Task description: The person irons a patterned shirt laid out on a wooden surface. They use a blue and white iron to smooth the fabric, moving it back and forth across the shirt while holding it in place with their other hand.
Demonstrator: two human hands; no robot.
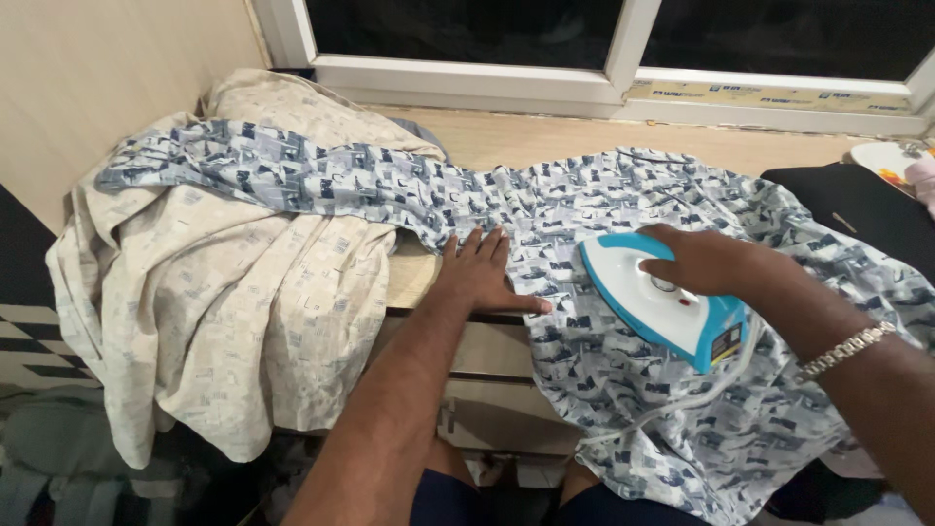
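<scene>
Fingers of the left hand (482, 275) lay flat and spread on a patterned cotton shirt (604, 360); the right hand (706, 261) gripped a smooth blue-white iron (662, 302), its pointed nose far-left.

- The iron (654, 298) was a white electric one with bright blue trim and a blue heel, a small red mark showing on its top. It sat flat, soleplate down, on the shirt, its pointed nose aimed up and to the left, with the handle covered by a grip. A white cord (672, 404) ran from its heel down across the cloth.
- The shirt (584, 205) was pale fabric printed all over with small blue and grey blocks. It lay spread and rumpled across the wooden table, one part stretched far to the left, its lower part hanging over the near edge.
</scene>
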